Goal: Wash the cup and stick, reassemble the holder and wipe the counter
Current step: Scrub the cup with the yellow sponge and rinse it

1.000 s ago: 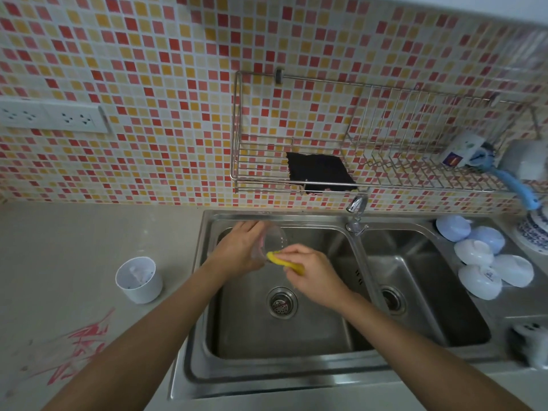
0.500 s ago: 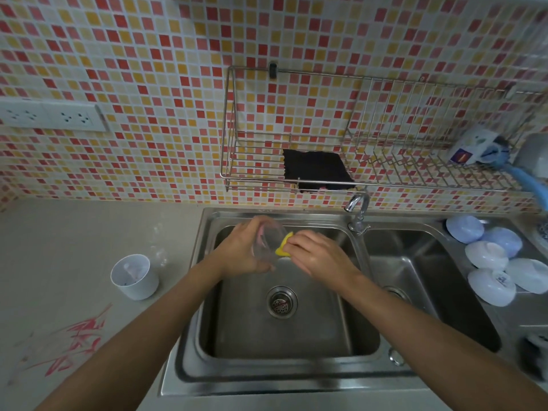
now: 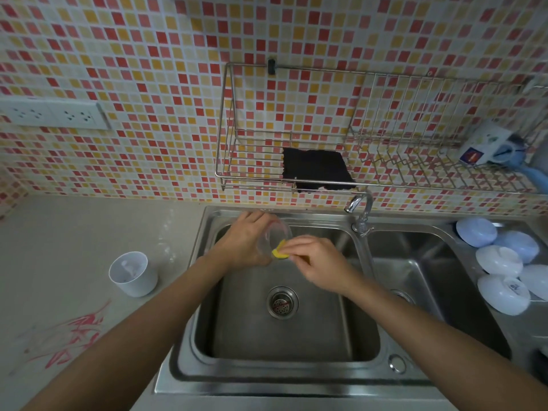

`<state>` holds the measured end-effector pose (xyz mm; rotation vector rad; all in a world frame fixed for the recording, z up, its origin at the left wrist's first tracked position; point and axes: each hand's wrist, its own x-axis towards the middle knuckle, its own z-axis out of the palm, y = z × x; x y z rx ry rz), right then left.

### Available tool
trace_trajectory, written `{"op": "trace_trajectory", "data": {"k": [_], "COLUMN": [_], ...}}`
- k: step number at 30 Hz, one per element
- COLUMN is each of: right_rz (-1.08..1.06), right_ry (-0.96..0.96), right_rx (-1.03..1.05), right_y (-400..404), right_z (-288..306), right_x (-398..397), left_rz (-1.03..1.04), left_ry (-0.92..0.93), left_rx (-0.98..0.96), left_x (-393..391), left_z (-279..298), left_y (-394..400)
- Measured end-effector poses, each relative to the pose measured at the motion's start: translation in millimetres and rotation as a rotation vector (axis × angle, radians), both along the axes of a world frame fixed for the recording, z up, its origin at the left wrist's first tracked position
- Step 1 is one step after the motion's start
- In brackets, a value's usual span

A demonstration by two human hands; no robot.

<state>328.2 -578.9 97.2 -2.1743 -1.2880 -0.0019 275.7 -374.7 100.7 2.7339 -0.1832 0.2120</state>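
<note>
Fingers of your left hand grip the clear plastic cup over the steel sink, right hand pinching a yellow sponge inside; stick, white holder, red-marked surface apparently pending.

No lettering could be read anywhere in the head view. The white mug lying on its side in the wire rack carried a dark blue label with an orange mark on it, but it was too small and blurred to make out any words. One of the overturned white bowls on the drainboard bore a small dark printed emblem on its base, likewise illegible. The red scribbled marks on the counter formed no letters or numbers that could be recognised. The wall socket plate showed no readable marking.
</note>
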Motion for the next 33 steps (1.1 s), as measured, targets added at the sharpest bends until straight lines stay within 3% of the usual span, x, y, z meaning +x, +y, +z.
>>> {"op": "trace_trajectory", "data": {"k": [2,5,7,11,12,14,17,19,27,33], "right_rz": [0.091,0.071,0.017,-0.164,-0.171,-0.077,0.108,0.142,0.107,0.033], "right_ry": [-0.335,-0.437,-0.287,0.39,0.44,0.296,-0.321,-0.494,-0.602,-0.563], "right_rx": [-0.158,-0.203,-0.093,0.174,0.183,0.107,-0.169,-0.243,-0.1,0.012], "right_y": [-3.9,-2.8,-2.0,0.5,-0.1,-6.4,-16.2,-19.6,-23.0,-15.1], "right_z": [-2.8,-3.0,-4.4,-5.3,-7.4,-7.6,-9.4,-6.0,-12.8,-7.8], "right_x": [17.0,25.5,16.4,-13.8,-13.5,-5.7,19.9,27.8,26.8,11.7], "left_rz": [-0.025,-0.019,-0.027,-0.044,-0.055,-0.065,-0.069,-0.062,-0.026,0.087], "left_ry": [0.038,0.066,0.083,0.114,0.121,0.137,0.183,0.2,0.284,0.125], "left_rx": [0.017,-0.025,-0.055,-0.042,-0.041,-0.017,0.023,-0.008,-0.271,-0.306], "left_x": [1.4,7.4,10.1,9.3,8.4,7.1,7.8,11.0,14.1,7.8], "left_z": [1.8,3.5,6.3,7.5,7.3,8.0,11.0,12.9,18.6,6.4], "left_y": [-5.2,-7.5,-6.1,-3.1,-4.0,-7.4,-14.4,-16.8,-15.2,-20.1]}}
